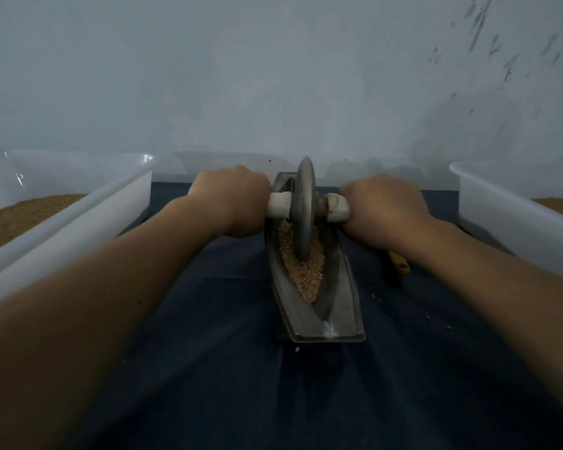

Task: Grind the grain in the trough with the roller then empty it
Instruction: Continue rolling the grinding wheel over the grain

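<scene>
The left hand (231,203) is wrapping closed round the left end of the roller's axle, leaving only a short white grip (278,206) showing beside the knuckles. The right hand (384,209) is clasping the opposite white end in the same closed way. Between them the roller (304,206), a grey metal disc, is standing upright on its edge in the far half of the trough (338,319). This long, boat-shaped metal vessel is lying lengthwise away from the person on a dark blue cloth (225,368).

The disc's lower rim is sitting in the grain (306,274), which is lying in the trough's groove as a pale, coarse heap reaching from under the disc toward the near end. The near tip of the groove is showing bare metal. A few loose kernels (429,318) are lying on the cloth to the right of the trough.

2 white plastic tubs are flanking the work. The left tub (78,219) is holding a fine brown powder (13,219), and the right tub (501,222) is holding the same kind of fill (only a corner of it is showing). A yellowish wooden handle (400,266) is poking out from under the right wrist, lying on the cloth near the trough, the rest of it hidden. A pale wall (273,76) is rising behind everything.
</scene>
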The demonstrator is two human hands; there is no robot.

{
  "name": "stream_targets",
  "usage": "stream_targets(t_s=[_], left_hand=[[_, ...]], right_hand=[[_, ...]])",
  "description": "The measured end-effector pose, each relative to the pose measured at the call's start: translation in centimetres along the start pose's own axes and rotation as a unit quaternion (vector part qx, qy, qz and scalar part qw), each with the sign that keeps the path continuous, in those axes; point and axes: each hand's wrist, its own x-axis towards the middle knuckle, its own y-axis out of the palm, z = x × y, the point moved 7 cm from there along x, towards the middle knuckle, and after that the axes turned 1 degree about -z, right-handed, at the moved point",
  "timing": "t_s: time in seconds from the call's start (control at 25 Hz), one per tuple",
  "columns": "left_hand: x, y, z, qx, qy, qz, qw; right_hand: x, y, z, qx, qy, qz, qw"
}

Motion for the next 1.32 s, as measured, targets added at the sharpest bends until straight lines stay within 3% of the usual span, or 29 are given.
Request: stream_targets(t_s=[0.28,0.48,0.6,0.72,1.0,1.2,1.32], left_hand=[[0.2,-0.4,-0.2,0.000,-0.040,-0.020,0.999],[-5.0,-1.6,0.2,-0.062,0.059,0.052,0.995],[-6.0,-2.3,0.4,-0.034,0.071,0.025,0.997],[-4.4,-1.2,0.6,0.008,0.011,-0.005,1.000],[-1.1,1.4,1.5,-0.047,-0.086,0.001,0.995],[-3.0,-0.3,0.6,-0.058,0.032,0.082,0.994],[-3.8,-0.6,0.1,-0.013,0.100,0.119,0.988]], right_hand=[[1.6,-0.2,0.6,0.008,0.012,0.015,1.000],[-4.3,-3.6,1.0,-0.016,-0.053,-0.017,0.998],[-7.0,-4.8,0.6,-0.003,-0.040,-0.049,0.998],[-4.1,-3.5,1.2,-0.010,-0.018,0.030,0.999],[4.3,-1.3,2.1,-0.052,-0.035,0.123,0.990],[1.1,-2.8,2.6,-0.113,-0.134,0.175,0.969],[-0.3,-2.5,2.0,-0.095,-0.159,0.205,0.961]])
